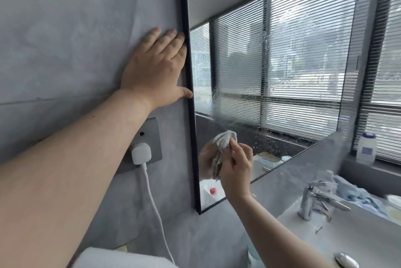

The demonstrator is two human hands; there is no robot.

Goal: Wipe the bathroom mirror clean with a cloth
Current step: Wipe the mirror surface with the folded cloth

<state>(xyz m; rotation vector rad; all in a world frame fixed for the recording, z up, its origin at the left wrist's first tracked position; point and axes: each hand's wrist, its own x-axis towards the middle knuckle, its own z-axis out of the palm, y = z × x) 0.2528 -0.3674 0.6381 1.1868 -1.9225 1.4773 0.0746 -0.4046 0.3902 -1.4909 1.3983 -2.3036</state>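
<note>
While the left hand point(156, 68) lies flat on the grey wall point(65, 28), I see its fingers straight and spread. The fingertips reach the black frame point(188, 98) of the mirror point(271, 61), and the thumb touches the frame's edge lower down. Below that wrist a grey socket plate point(152, 131) sits on the wall with a white plug point(141, 153) in it, and its white cable point(152, 198) hangs down toward a white towel point(121, 259) at the bottom edge of my view. Moving right past the frame, the mirror shows slatted blinds in reflection, and I can make out a hazy wet smear and droplets across its lower middle. Just under that smear, near the mirror's lower left corner, the right hand point(236, 170) presses a crumpled pale cloth point(223, 141) against the glass. Its fingers and thumb are curled round the cloth and pinch it, and the hand's reflection meets it in the mirror. Farther right a chrome faucet point(312, 198) stands upright on the rim of a grey basin point(358, 235), with a light blue rag point(358, 191) bunched behind it. On the sill point(373, 172) beyond, a white bottle point(366, 148) stands in front of the real blinds point(390, 72).
</note>
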